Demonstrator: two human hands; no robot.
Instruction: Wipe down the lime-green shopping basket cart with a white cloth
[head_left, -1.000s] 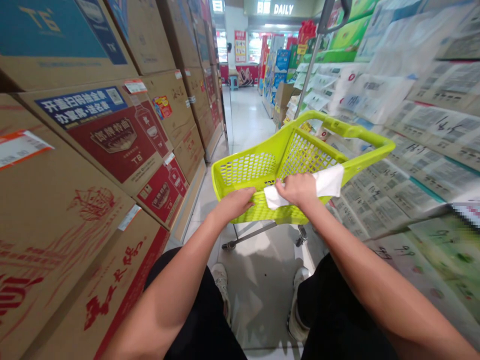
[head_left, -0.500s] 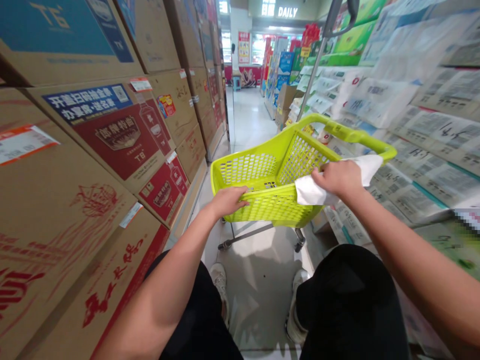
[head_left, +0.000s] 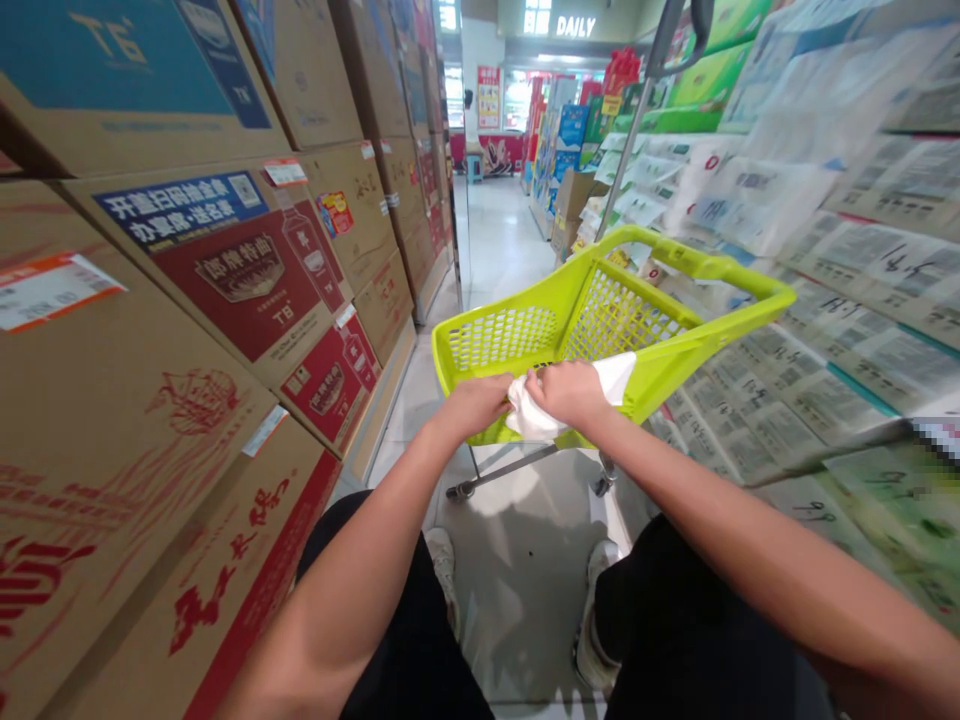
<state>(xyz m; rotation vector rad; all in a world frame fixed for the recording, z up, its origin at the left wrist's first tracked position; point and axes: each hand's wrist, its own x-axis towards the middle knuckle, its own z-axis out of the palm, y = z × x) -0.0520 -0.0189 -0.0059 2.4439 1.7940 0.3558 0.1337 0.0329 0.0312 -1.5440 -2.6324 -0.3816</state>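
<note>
A lime-green shopping cart (head_left: 499, 338) stands side-on in front of me, its push handle toward the right. My left hand (head_left: 484, 402) is closed over the near top rim of the basket, toward its left end. Right beside it, my right hand (head_left: 568, 392) grips a white cloth (head_left: 534, 420) that is wrapped over the same rim. Part of the cloth sticks out to the right of that hand and some hangs down the outer side. The two hands are almost touching. My right fingertips are partly hidden in the cloth.
Stacked cardboard cartons (head_left: 247, 265) line the left side. On the right, shelves hold wrapped paper packs (head_left: 847, 300) with handwritten prices. A metal pole (head_left: 630, 140) rises behind the cart. My shoes (head_left: 596, 610) are on the tiled floor (head_left: 517, 600), and an aisle runs on ahead.
My right hand has slid left along the rim with the cloth, from near the handle end to beside my left hand. The left hand and the cart have shifted slightly right.
</note>
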